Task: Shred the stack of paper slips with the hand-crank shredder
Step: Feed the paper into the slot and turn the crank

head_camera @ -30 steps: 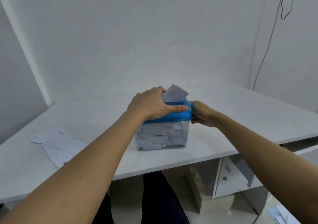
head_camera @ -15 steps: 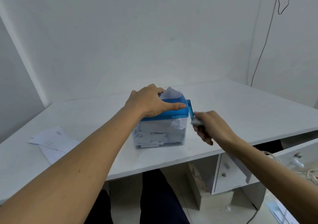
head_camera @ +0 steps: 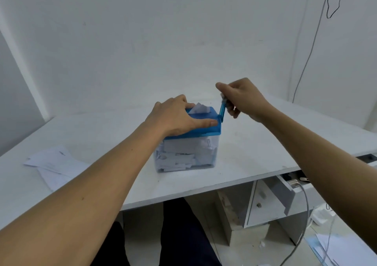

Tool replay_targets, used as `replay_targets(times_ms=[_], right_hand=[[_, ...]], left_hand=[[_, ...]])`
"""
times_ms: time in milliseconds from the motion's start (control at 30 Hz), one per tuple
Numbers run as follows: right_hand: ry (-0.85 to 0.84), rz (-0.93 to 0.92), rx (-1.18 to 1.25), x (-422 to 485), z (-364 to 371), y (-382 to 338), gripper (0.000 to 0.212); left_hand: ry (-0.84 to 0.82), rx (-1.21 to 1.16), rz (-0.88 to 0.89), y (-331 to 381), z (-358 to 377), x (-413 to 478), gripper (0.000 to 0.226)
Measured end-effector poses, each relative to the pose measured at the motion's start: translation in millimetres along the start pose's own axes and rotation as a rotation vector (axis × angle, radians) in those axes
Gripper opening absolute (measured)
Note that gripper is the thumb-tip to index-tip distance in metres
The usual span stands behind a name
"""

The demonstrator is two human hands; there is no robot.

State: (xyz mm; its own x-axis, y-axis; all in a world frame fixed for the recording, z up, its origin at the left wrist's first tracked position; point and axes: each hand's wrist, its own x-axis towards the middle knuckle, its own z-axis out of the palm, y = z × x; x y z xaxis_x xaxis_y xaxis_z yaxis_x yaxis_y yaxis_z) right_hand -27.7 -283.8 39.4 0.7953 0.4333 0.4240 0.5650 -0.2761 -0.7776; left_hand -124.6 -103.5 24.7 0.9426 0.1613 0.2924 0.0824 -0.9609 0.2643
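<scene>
A small hand-crank shredder [head_camera: 188, 153] stands mid-table: a clear bin full of white shreds under a blue lid [head_camera: 206, 130]. A white paper slip [head_camera: 199, 108] pokes up out of the lid's slot. My left hand [head_camera: 175, 117] lies over the lid, thumb along its front edge and fingers curled over the far edge, holding it down. My right hand [head_camera: 241, 98] grips the knob of the blue crank [head_camera: 222, 111], which points upward at the shredder's right side. More paper slips [head_camera: 54, 164] lie on the table's left.
The white table [head_camera: 255, 155] runs to a front edge close to my legs. Walls stand behind and to the right, with a hanging cable [head_camera: 310, 51]. Under the table at right are a drawer unit [head_camera: 263, 202], cables and papers on the floor.
My right hand has swung the crank from low beside the bin up to its top position. The paper slip sits lower in the slot. My left hand stays on the lid.
</scene>
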Motion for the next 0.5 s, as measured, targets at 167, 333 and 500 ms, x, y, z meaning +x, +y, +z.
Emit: replay_targets(times_ms=[167,333,500], right_hand=[[0.020,0.047,-0.142,31.3,5.3,1.9,0.040],[-0.006,0.198,-0.142,59.5,28.0,16.6,0.038],[-0.165,0.431,-0.320,49.3,50.5,39.8,0.040]], left_hand=[[-0.001,0.080,0.031,-3.1,2.8,7.8,0.096],[0.023,0.057,0.029,-6.5,5.2,9.9,0.098],[0.025,0.079,0.033,-5.1,6.0,8.4,0.094]])
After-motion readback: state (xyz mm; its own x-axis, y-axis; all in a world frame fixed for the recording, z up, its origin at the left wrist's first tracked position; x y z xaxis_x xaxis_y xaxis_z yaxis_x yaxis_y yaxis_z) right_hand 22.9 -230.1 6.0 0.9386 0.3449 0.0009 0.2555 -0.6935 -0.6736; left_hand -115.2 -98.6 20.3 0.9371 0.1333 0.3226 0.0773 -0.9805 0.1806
